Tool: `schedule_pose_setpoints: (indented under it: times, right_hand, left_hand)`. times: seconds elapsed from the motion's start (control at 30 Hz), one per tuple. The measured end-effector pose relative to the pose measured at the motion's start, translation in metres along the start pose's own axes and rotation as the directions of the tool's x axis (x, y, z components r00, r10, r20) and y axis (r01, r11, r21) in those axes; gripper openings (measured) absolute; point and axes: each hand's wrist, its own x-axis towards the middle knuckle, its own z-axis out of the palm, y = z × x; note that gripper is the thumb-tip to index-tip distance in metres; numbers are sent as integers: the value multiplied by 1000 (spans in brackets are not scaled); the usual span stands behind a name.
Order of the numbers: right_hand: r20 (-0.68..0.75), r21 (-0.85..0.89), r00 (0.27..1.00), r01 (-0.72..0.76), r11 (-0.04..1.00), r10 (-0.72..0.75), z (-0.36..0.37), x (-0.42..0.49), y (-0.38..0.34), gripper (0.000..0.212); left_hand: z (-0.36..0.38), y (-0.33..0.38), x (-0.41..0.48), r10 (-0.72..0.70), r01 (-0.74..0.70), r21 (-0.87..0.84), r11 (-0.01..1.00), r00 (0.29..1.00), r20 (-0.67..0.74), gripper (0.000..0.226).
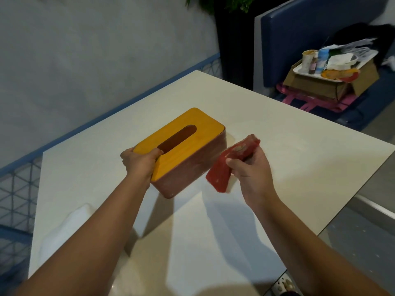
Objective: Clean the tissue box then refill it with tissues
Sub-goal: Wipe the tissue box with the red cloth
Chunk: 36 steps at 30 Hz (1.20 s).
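A tissue box [192,167] with a yellow wooden lid, a long dark slot and reddish-brown sides stands on the white table [288,146]. My left hand [139,163] grips its near left corner, thumb at the slot's end. My right hand [250,174] holds a folded red cloth [224,167] just right of the box, a little above the table and apart from the box's side. A white stack of tissues [70,223] lies at the table's near left, partly hidden by my left forearm.
A grey wall and a blue railing run along the left. Beyond the table's far right stand a blue seat back [310,35] and a cardboard box [333,86] bearing a tray of cups and rubbish. The floor drops away on the right.
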Motion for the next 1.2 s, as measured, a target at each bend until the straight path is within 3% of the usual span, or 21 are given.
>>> schedule_pose_setpoints:
  times: [0.2,0.33,0.47,0.67,0.8,0.93,1.03,1.13,1.2]
  right_hand:
    - [-21,-272,991,118,955,-129,9,22,17,24]
    - [12,-240,995,101,965,-101,2,33,19,33]
    - [116,-320,982,178,931,-148,4,42,16,34]
    - [250,-519,944,319,793,-215,12,35,20,21]
    - [443,-474,865,449,757,-235,26,23,25,28]
    - [525,-425,829,453,784,-194,39,11,37,41]
    - [632,-369,729,583,724,-265,48,3,51,33]
    - [684,-378,685,626,682,-250,54,-1,56,37]
    - [715,-378,665,627,681,-216,57,-6,57,28]
  left_hand:
    - [0,0,-1,6,-6,19,1000,1000,12,79]
    - [0,1,-2,14,-15,28,1000,1000,10,79]
    - [0,2,-2,28,-28,30,999,1000,13,75]
    - [0,1,0,34,-35,46,998,999,13,75]
    - [0,1,1,33,-33,38,999,999,2,75]
    - [1,1,0,44,-44,50,998,999,-6,75]
    - [2,2,0,42,-40,57,998,999,-20,76]
    - [2,3,-1,36,-34,59,998,999,-29,76]
    - [2,3,-1,42,-40,56,998,999,-32,76]
